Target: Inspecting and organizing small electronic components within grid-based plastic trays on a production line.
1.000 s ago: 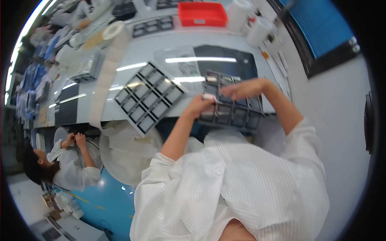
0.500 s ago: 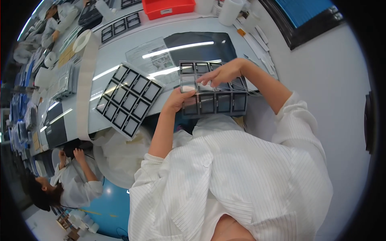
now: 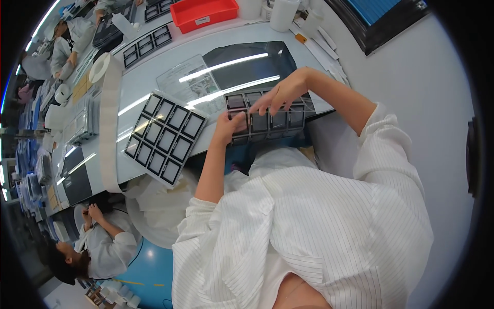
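A grid tray of black square frames [image 3: 260,129] is held tilted at the table's front edge, in front of my body. My left hand [image 3: 228,126] is closed on its left edge, thumb on top. Over its upper cells reaches my right hand [image 3: 283,93], fingers bent down and their tips close to the tray's surface. Thin shiny lines show beside the right hand; whether it holds a slim tool is unclear. To the left lies a similar tray of black frames [image 3: 165,138], turned at an angle and jutting over the table edge.
Behind the trays lie a dark sheet [image 3: 247,64] and a printed sheet under a clear cover [image 3: 193,82]. A red bin [image 3: 203,14], a white cylinder [image 3: 284,15] and a wide tape roll [image 3: 100,67] stand farther off. A co-worker [image 3: 105,247] sits at left.
The held tray has tipped, so its cells look shorter in view. Pale film seen earlier near my fingers no longer shows. My right hand stays over the tray; the view has shifted slightly.
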A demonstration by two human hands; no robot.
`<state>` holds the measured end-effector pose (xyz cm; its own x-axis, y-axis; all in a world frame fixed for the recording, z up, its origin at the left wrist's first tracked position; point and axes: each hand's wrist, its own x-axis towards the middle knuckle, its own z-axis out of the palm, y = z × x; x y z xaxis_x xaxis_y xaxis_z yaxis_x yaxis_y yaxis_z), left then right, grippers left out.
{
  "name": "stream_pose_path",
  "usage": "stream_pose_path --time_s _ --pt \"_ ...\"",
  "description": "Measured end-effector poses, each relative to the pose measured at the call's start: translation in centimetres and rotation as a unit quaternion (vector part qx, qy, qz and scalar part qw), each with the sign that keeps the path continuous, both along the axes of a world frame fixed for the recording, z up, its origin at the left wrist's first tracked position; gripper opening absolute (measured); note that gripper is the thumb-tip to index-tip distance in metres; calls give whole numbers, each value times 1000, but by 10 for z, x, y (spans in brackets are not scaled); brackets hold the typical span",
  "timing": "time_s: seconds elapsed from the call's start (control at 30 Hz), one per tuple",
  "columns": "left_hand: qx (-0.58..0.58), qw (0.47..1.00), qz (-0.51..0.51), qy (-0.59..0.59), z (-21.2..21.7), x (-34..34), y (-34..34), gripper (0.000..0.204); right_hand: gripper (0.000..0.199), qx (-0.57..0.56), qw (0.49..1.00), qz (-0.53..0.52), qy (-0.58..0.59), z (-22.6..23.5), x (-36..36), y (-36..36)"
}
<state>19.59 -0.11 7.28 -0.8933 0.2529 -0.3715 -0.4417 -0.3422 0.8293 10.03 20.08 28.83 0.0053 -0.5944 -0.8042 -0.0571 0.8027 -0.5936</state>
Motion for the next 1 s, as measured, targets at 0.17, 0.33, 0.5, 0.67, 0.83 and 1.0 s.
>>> stream_pose_path --time_s 0.17,0.33,0.5,0.67,0.83,1.0 --pt "31 999 -5 10 -8 11 -4 35 62 -79 985 -120 -91 -4 -27 24" --pt "49 998 -17 -26 -1 11 -13 34 63 -87 989 -104 -54 5 -21 23" --pt "23 999 -9 -28 0 2 -11 30 63 -93 992 -81 -24 8 -16 11" --pt "35 999 -12 -36 -3 11 -9 27 65 -91 992 -83 4 20 -15 15" --pt "44 997 -32 -53 -4 22 -19 29 71 -169 971 -165 -40 24 -31 41" --pt "25 998 -18 -47 9 25 -25 32 81 -234 940 -246 -16 29 -49 67"
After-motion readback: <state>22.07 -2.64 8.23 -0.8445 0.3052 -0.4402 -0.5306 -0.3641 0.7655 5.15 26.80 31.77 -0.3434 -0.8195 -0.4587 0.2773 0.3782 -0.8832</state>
